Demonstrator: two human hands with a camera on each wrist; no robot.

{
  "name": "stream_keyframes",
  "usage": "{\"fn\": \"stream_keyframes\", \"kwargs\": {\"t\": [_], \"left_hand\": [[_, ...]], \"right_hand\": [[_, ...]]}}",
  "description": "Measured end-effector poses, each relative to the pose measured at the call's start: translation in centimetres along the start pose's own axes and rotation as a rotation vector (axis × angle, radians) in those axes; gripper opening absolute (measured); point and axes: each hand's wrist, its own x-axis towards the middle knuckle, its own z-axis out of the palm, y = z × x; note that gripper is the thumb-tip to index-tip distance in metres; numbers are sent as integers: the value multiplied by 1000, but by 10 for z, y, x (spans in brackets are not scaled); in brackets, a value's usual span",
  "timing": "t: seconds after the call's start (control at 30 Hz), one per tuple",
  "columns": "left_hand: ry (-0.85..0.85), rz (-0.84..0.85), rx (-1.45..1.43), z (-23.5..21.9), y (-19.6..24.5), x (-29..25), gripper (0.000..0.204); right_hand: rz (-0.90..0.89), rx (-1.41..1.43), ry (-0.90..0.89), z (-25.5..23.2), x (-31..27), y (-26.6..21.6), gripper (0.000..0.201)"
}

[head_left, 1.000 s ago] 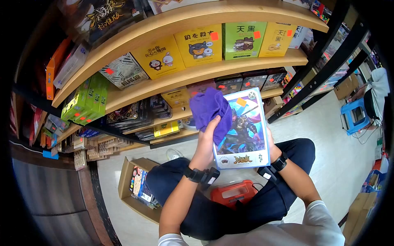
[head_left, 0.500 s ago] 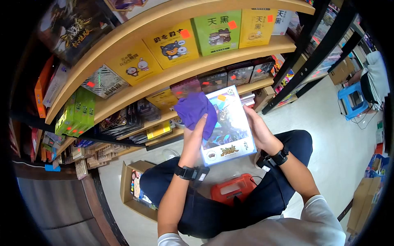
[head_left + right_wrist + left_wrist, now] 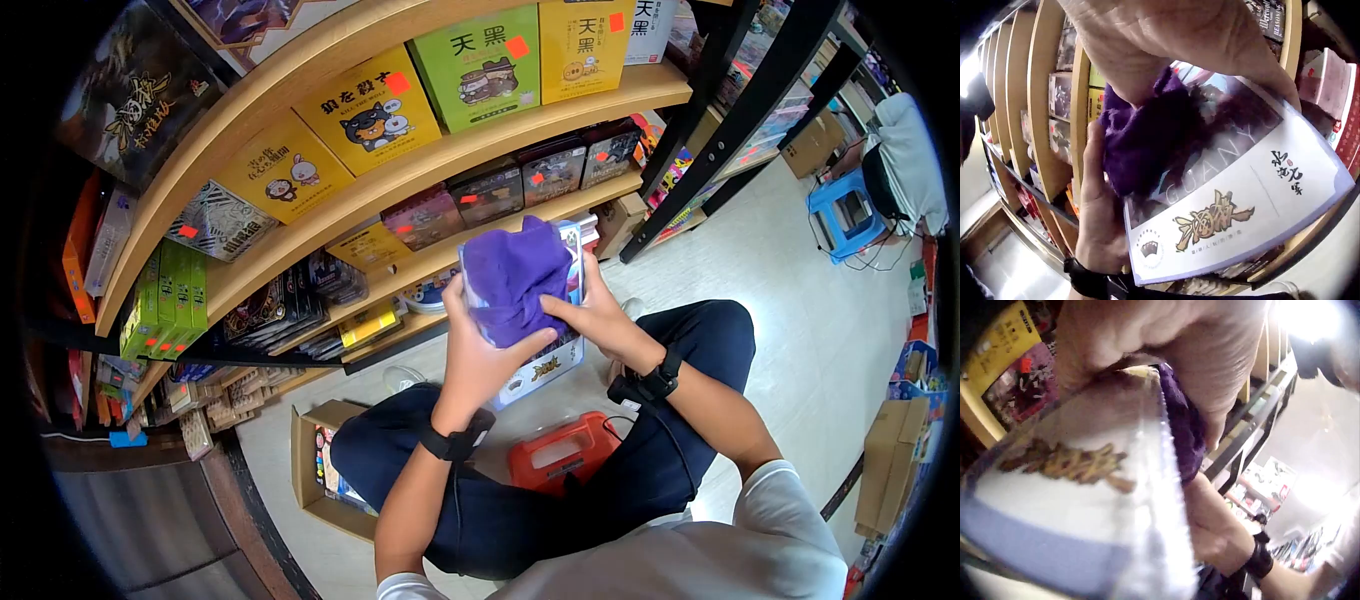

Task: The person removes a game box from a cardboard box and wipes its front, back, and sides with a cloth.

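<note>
A boxed game (image 3: 547,372) with a white lower band and pale blue edges is held up between both hands. Crumpled over its upper face lies a purple cloth (image 3: 515,270). The left hand (image 3: 478,350) grips the box's left side, its thumb on the cloth. From the right, the right hand (image 3: 603,318) holds the box edge and presses its thumb on the cloth. In the right wrist view the box (image 3: 1210,225) shows gold lettering, and the cloth (image 3: 1147,137) bunches under the thumb. The left wrist view shows the box (image 3: 1066,506) close up.
Wooden shelves (image 3: 440,155) of boxed games curve across the front and left. On the floor are an open cardboard box (image 3: 330,500) and, between the person's legs, a red case (image 3: 563,452). A blue stool (image 3: 845,217) stands at the right, and cartons (image 3: 890,465) below it.
The cloth has spread rightward across the box's front, covering most of the picture. The right thumb has come from the box's right edge onto the cloth. The head view has shifted.
</note>
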Motion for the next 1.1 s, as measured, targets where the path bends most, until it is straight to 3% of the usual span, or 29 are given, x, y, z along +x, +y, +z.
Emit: {"fn": "stream_keyframes", "kwargs": {"t": [0.07, 0.17, 0.2, 0.3, 0.33, 0.43, 0.47, 0.57, 0.73, 0.97, 1.1], "left_hand": [[-67, -73, -222, -10, -4, 6, 81], [9, -200, -423, -10, -9, 9, 69], [43, -176, -367, -5, -11, 7, 52], [79, -271, -470, -3, -23, 3, 39], [131, -293, -449, 0, -22, 1, 31], [198, -257, -454, 4, -22, 1, 29], [201, -250, -445, 4, -19, 0, 29], [212, -228, -445, 6, -10, 1, 31], [252, -275, -670, 1, -9, 5, 35], [367, -208, -662, -17, -7, 12, 36], [462, -165, -590, -21, -7, 11, 35]], "right_hand": [[20, 146, 9, 3, -2, -11, 69], [42, 241, 41, -3, 6, -2, 59], [22, 205, 52, -2, 5, -7, 59], [-362, -129, 142, 13, -1, -24, 61], [-407, -132, 117, 17, -3, -29, 63], [-354, -518, -168, -1, 2, -26, 64], [-388, -487, -149, -1, 3, -24, 64], [-650, -869, -48, 11, -5, -32, 60], [-709, -956, -545, 13, -18, -51, 59], [-739, -914, -580, 28, -37, -49, 73], [-754, -907, -492, 21, -28, -45, 54]]}}
